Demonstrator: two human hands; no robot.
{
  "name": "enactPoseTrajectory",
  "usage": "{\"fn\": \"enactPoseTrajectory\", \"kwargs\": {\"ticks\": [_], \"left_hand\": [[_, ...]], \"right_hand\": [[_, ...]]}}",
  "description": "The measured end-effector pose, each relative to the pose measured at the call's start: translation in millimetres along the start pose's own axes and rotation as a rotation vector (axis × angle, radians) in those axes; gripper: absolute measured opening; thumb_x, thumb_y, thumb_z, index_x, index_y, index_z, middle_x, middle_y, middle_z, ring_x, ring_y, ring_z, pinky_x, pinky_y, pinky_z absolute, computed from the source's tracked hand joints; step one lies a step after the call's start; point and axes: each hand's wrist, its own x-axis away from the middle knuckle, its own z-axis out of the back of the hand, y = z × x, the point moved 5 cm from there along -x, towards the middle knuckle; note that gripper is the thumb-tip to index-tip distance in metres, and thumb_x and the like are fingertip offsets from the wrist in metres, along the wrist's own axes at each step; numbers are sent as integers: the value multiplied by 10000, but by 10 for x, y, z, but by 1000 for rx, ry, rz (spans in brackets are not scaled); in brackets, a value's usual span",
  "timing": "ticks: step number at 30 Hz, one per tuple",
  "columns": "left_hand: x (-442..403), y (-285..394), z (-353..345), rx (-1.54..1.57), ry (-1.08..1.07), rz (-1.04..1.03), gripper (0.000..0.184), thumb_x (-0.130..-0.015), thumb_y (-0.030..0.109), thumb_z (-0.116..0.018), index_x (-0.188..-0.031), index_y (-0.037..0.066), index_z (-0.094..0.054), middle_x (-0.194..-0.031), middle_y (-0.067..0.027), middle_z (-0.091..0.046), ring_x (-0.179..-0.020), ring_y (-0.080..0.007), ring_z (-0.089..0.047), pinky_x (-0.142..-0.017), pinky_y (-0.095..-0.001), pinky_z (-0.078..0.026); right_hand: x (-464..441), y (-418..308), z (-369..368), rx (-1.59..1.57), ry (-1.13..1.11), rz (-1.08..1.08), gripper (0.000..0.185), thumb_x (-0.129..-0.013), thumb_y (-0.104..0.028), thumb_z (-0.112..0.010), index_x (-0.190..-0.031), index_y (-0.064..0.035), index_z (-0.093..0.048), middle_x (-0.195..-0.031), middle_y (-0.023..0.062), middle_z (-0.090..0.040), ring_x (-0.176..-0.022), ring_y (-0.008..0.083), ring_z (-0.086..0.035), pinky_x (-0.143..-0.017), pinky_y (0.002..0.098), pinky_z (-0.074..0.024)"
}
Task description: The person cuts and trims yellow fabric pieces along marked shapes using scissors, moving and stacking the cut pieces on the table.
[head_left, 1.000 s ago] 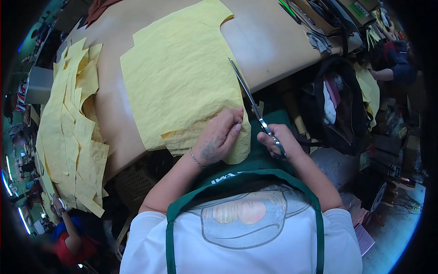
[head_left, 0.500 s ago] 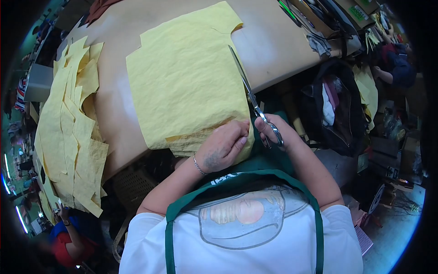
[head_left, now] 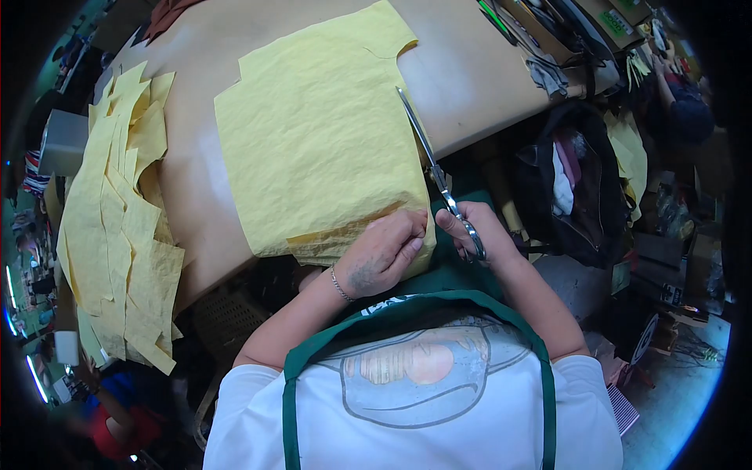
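Note:
A wide yellow sheet with a wrinkled, cloth-like surface lies over the table edge, its near end folded and hanging toward my lap. My left hand is closed on the sheet's near right edge, thumb and fingers pinching it. Large metal scissors are in my right hand, fingers through the handles. Their long blades point away from me along the sheet's right edge, touching or just over it. Whether the blades are fully closed is hard to see.
On the tan table, a pile of yellow cut pieces lies at left. A box of tools and a grey rag sit at the far right. An open black bag hangs beside the table. Other people work at both sides.
The scissors and my right hand have shifted slightly toward me, the blade tips now a little lower along the sheet's edge. My left hand keeps its hold. People at the sides have moved.

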Motion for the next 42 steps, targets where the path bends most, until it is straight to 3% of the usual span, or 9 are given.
{"fn": "enactPoseTrajectory", "kwargs": {"ticks": [9, 27, 34, 36, 39, 42], "left_hand": [[51, 28, -98, -53, -95, -116, 63, -807, 59, -445, -845, 13, -425, -878, -145, -475, -792, -311, -470, -721, -361, -387], [83, -1, -105, -33, -93, -78, 40, -802, 47, -441, -828, 19, -429, -875, -136, -477, -837, -308, -482, -738, -372, -386], [64, 34, -34, -37, -155, -60, 97, -816, 90, -444, -883, 20, -453, -959, -150, -502, -954, -315, -482, -835, -368, -366], [23, 81, 125, -85, -142, -140, 116, -811, 81, -452, -899, 11, -480, -992, -150, -505, -1027, -315, -474, -870, -353, -367], [-67, -27, 700, -200, 51, 7, 228, -821, 132, -467, -1023, 33, -506, -1142, -141, -476, -1171, -312, -376, -952, -399, -305], [-253, -244, 1306, -902, 258, 170, 370, -843, 247, -451, -1184, 102, -443, -1282, -106, -378, -1231, -311, -285, -959, -495, -259]], "right_hand": [[-280, -116, 27, -126, -118, -1, 631, -641, -698, -491, -710, -73, -446, -569, -7, -449, -472, 64, -453, -416, 193, -376], [-187, -87, 56, -14, 26, 20, 640, -601, -689, -547, -631, -60, -435, -463, -14, -419, -369, 59, -434, -334, 194, -352], [-182, -76, 47, -23, 40, 13, 628, -595, -681, -559, -630, -65, -439, -470, -10, -429, -376, 58, -439, -336, 198, -351], [-172, -68, 50, -63, 45, 4, 559, -663, -597, -585, -607, -55, -464, -464, -7, -431, -369, 70, -432, -348, 212, -353], [-119, -115, 69, -64, 42, 20, 471, -732, -481, -605, -598, -49, -475, -463, -5, -435, -367, 77, -428, -352, 223, -347], [-128, -190, 82, -26, 52, 0, 383, -774, -360, -609, -608, -40, -479, -451, -2, -428, -355, 80, -417, -339, 235, -328]]}}
